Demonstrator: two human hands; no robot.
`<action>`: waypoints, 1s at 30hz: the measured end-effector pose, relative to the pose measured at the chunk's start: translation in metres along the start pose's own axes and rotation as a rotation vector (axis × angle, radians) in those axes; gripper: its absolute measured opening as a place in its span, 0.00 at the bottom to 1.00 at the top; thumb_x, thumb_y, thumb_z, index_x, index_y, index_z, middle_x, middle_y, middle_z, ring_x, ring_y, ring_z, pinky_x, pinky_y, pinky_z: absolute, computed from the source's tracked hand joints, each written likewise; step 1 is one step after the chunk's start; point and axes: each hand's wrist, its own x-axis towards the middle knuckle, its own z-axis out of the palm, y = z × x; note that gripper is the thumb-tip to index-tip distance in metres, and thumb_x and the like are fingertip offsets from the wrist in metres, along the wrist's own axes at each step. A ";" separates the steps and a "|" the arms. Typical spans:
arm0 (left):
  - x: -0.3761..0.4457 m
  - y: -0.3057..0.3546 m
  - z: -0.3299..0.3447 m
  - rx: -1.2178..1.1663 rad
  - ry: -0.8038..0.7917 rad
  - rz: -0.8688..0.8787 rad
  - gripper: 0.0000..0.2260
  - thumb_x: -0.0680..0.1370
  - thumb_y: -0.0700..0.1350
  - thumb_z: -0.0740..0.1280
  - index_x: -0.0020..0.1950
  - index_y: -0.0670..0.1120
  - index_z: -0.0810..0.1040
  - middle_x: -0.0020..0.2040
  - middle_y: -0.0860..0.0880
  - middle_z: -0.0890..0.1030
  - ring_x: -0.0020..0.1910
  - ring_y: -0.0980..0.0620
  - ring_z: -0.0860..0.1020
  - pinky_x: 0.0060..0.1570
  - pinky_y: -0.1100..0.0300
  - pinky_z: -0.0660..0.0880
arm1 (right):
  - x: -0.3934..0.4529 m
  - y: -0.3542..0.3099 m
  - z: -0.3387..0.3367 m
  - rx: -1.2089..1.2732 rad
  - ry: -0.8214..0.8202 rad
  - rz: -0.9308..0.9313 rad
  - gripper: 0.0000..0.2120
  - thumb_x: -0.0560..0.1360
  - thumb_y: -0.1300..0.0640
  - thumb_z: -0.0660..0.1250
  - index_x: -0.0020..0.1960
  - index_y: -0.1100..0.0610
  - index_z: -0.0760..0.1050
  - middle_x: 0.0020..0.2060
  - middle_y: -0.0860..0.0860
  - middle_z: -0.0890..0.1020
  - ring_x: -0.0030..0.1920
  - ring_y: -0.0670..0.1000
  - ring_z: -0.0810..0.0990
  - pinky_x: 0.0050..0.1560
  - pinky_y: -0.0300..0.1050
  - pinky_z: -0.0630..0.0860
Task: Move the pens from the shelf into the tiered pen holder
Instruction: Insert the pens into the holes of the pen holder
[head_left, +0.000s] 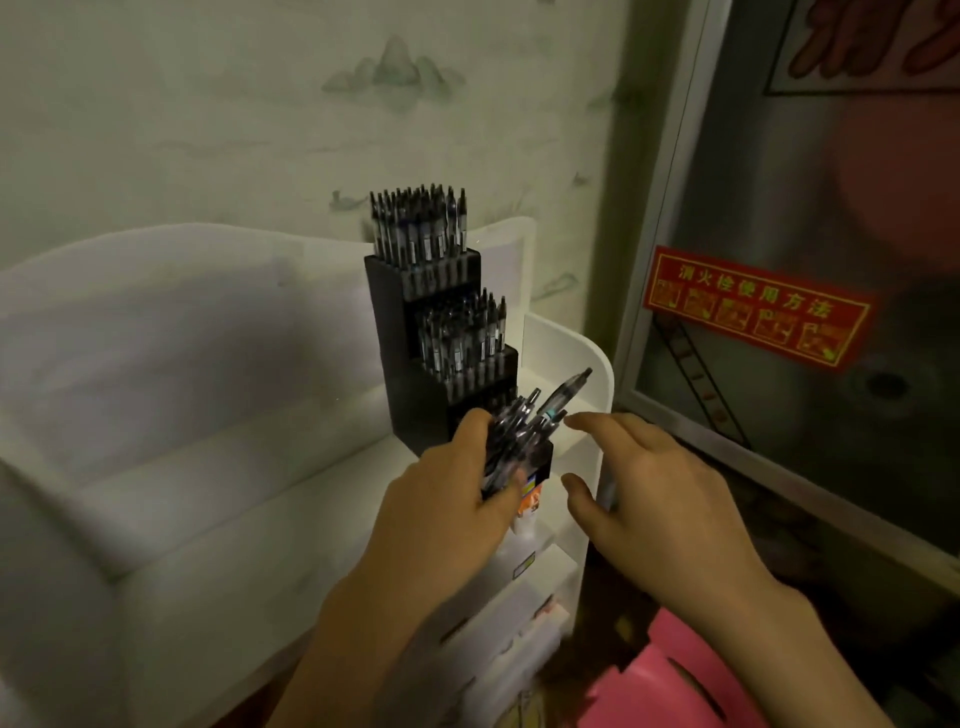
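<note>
A black tiered pen holder (410, 332) stands on a white stepped shelf (218, 483), its top two tiers packed with several dark clear-barrelled pens (421, 223). My left hand (447, 499) grips a bundle of pens (519, 431) at the holder's lowest tier, thumb pressed against the front. One pen (566, 389) sticks out higher, tilted to the right. My right hand (644, 478) hovers just right of the bundle with fingers spread and relaxed, holding nothing.
The shelf's rounded white side panel (597, 374) is right of the holder. A glass cabinet door with a red sticker (753, 306) stands at the right. A pink object (670, 680) lies below my right arm. Lower white shelf trays (519, 597) sit under my hands.
</note>
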 end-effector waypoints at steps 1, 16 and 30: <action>0.010 -0.004 0.005 -0.010 0.000 -0.005 0.11 0.79 0.55 0.63 0.59 0.56 0.66 0.44 0.56 0.78 0.41 0.57 0.78 0.39 0.60 0.75 | 0.010 0.006 0.005 0.003 0.004 -0.006 0.23 0.73 0.46 0.69 0.67 0.45 0.70 0.58 0.45 0.80 0.54 0.50 0.80 0.44 0.44 0.79; 0.143 -0.034 0.037 -0.177 0.004 -0.132 0.09 0.79 0.55 0.64 0.57 0.56 0.68 0.42 0.55 0.80 0.40 0.58 0.80 0.44 0.53 0.80 | 0.155 0.070 0.057 0.328 -0.032 0.003 0.19 0.77 0.43 0.61 0.67 0.40 0.68 0.60 0.40 0.77 0.57 0.43 0.76 0.53 0.45 0.78; 0.180 -0.038 0.060 -0.295 0.112 -0.297 0.10 0.78 0.53 0.67 0.55 0.53 0.71 0.43 0.55 0.80 0.40 0.57 0.80 0.43 0.53 0.80 | 0.247 0.083 0.076 1.485 -0.399 0.251 0.11 0.78 0.60 0.65 0.57 0.59 0.80 0.48 0.56 0.86 0.49 0.53 0.84 0.48 0.42 0.82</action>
